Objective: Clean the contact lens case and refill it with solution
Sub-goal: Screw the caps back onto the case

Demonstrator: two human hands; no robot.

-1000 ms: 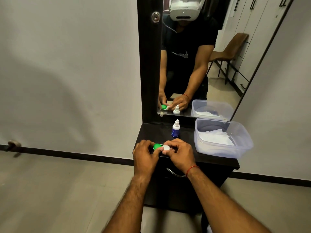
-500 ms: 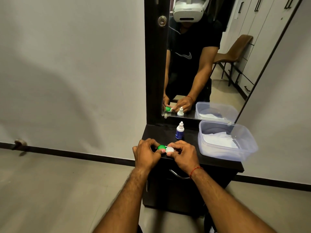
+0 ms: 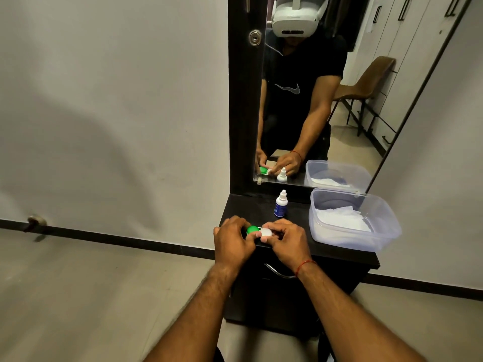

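Both hands grip a contact lens case (image 3: 257,231) lying crosswise just in front of the solution bottle (image 3: 281,204): left hand (image 3: 232,241) pinching the green cap (image 3: 252,230), right hand (image 3: 286,240) closed round the white cap (image 3: 266,232).

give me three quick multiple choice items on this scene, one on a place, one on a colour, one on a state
1. Where does the solution bottle stand?
A. behind the hands
B. inside the plastic tub
C. on the floor

2. The two caps of the lens case are:
A. both white
B. green and white
C. red and blue

3. The bottle is:
A. lying flat
B. held tilted
C. upright, untouched

Answers: 1 A, it stands on the dark cabinet top near the mirror. 2 B, green by the left hand, white by the right hand. 3 C, both hands are on the case.
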